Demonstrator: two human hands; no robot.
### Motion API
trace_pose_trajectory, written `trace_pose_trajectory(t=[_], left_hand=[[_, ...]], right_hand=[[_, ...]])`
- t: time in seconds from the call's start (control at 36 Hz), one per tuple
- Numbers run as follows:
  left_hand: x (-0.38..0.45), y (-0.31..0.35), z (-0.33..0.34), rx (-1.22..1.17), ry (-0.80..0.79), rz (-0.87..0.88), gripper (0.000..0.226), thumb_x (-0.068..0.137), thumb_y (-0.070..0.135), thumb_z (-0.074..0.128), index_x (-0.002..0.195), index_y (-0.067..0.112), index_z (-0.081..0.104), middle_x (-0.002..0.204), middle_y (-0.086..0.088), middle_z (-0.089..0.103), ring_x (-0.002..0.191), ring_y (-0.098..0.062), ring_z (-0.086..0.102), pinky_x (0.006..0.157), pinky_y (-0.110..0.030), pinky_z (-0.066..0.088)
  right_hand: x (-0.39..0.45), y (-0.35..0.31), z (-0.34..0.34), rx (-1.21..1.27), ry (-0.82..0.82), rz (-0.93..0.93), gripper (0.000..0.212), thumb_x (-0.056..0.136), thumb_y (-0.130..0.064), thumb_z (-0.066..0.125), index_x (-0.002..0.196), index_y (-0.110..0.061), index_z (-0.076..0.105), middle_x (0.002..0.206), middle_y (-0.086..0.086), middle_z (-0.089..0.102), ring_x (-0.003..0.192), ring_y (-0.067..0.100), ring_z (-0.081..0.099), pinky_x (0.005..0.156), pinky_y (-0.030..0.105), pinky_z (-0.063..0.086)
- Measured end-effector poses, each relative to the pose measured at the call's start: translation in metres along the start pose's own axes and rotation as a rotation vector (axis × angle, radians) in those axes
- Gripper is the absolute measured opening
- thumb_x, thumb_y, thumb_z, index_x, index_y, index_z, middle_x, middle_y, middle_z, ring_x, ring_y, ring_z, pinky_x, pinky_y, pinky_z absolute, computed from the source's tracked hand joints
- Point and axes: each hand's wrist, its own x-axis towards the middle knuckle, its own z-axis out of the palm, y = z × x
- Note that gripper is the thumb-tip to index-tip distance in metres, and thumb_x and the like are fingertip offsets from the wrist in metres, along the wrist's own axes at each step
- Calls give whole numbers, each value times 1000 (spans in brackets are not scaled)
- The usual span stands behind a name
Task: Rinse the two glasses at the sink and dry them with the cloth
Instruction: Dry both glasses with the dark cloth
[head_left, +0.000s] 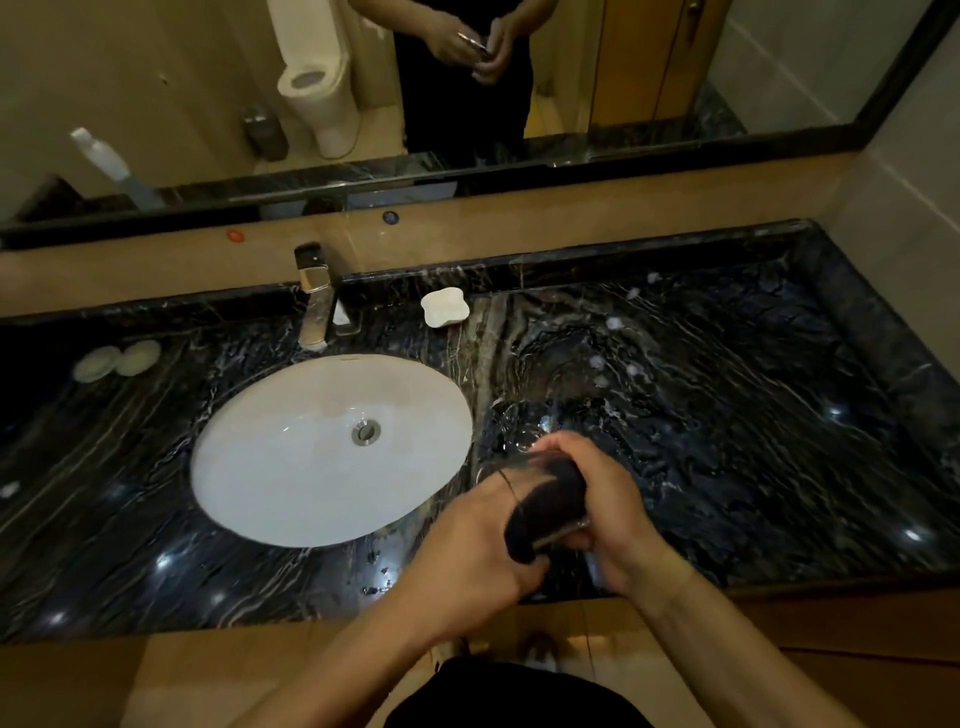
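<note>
Blurring hands (545, 519), glass (558, 535) half-hidden

A dark veined marble countertop (727, 415) is carrying everything in view. A white oval sink (291, 457) is sitting recessed in its left half, with a metal faucet (316, 306) standing just behind the basin. A white soap dish (444, 307) is lying right of the faucet. Two pale round discs (117, 359) are lying side by side near the left edge. A clear glass (524, 428) is standing just right of the sink.
</note>
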Motion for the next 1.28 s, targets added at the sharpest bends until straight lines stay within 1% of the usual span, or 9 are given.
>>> trace_pose_trajectory(t=[0.11,0.28,0.39,0.5,0.67,0.94,1.08,1.17,1.28], left_hand=[[-1,-24,0,603,-73,397,62,81,31,75,137,37,49,141,14,52,117,-12,58,74,-25,57],[6,-43,-12,764,-155,605,52,85,25,64,135,28,50,137,4,57,111,-20,62,66,-33,56],[7,-28,-11,219,-54,113,56,74,20,76,126,33,61,126,12,65,109,-6,63,87,-31,56],[14,-3,-21,-733,-76,-433,46,69,4,80,113,11,70,101,-11,75,82,-17,72,65,-33,57],[7,20,-18,-914,-114,-437,45,66,2,78,109,14,72,103,-8,75,88,-19,72,67,-32,59],[0,6,-5,325,17,293,66,72,15,72,132,37,58,135,19,59,124,1,51,101,-3,33],[1,-20,-9,650,-125,566,43,92,28,55,135,30,56,144,13,54,135,-9,49,83,-30,56],[3,-15,-16,334,-47,255,54,77,21,73,128,34,61,128,15,65,116,-4,61,88,-25,55],[14,8,-29,-776,-105,-443,45,74,1,78,116,14,69,104,-5,75,90,-16,71,67,-33,59]], right_hand=[[5,-8,-12,-135,-180,340,42,101,-45,43,87,-12,64,53,5,52,33,14,45,28,14,24],[12,-4,-17,-158,-399,518,54,99,-62,35,104,-15,63,58,4,54,39,15,53,30,12,23],[8,0,-18,-80,-391,192,59,93,-73,36,114,-25,62,85,8,69,56,18,59,38,23,37],[6,14,-13,-265,-175,-402,41,91,-60,43,125,-42,55,120,-7,66,107,17,66,86,45,56],[4,14,-4,-216,82,-872,32,94,-26,39,99,-8,65,103,1,67,98,20,64,87,27,49],[-2,-19,0,-8,42,-78,32,91,-18,53,68,-15,75,71,3,69,62,12,63,54,24,47],[2,-23,-12,-154,-234,335,35,97,-39,49,84,-17,73,65,3,66,55,18,62,49,27,48],[-2,-16,-8,-50,-240,174,41,98,-50,46,89,-21,74,76,6,70,70,20,67,54,29,51],[-9,1,3,-98,-18,-398,34,93,-51,45,109,-30,66,112,0,70,107,23,66,86,37,53]])
